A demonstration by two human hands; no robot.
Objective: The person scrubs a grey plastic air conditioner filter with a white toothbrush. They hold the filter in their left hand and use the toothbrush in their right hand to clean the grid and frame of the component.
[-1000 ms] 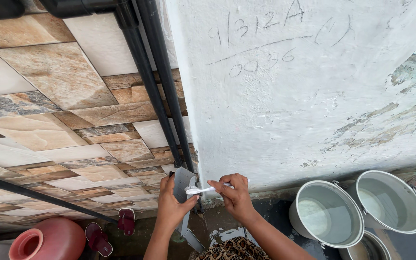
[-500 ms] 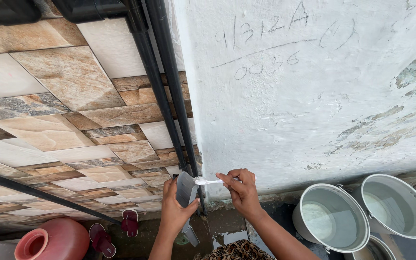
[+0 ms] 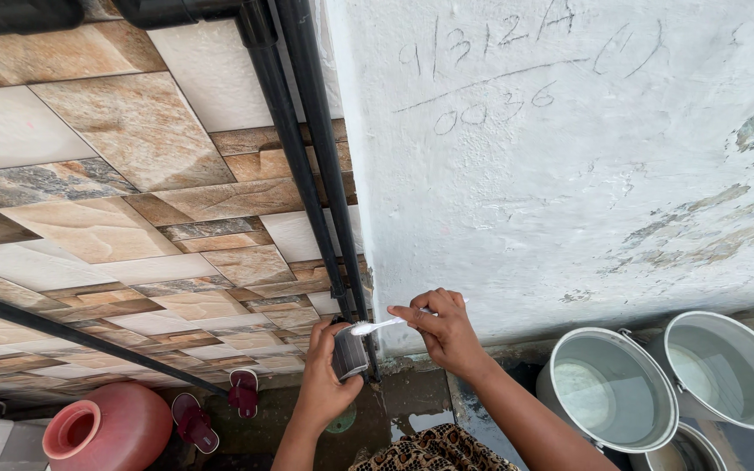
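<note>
L hand (image 3: 323, 384) grip clenched on dark container (image 3: 350, 351), contents hidden; R hand (image 3: 447, 331) pinches white toothbrush (image 3: 386, 324), handle partly covered.

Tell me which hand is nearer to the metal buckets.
Right. The right hand, holding a white toothbrush, is just left of the nearest bucket. The left hand, gripping a small grey object, is farther left, by the black pipes.

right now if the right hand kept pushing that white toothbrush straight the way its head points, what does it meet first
The right hand holds the white toothbrush with its head pointing left. First in that line is the small grey object held in the left hand, seemingly already at the bristles. Beyond it stand the black pipes, though depth is unclear.
</note>
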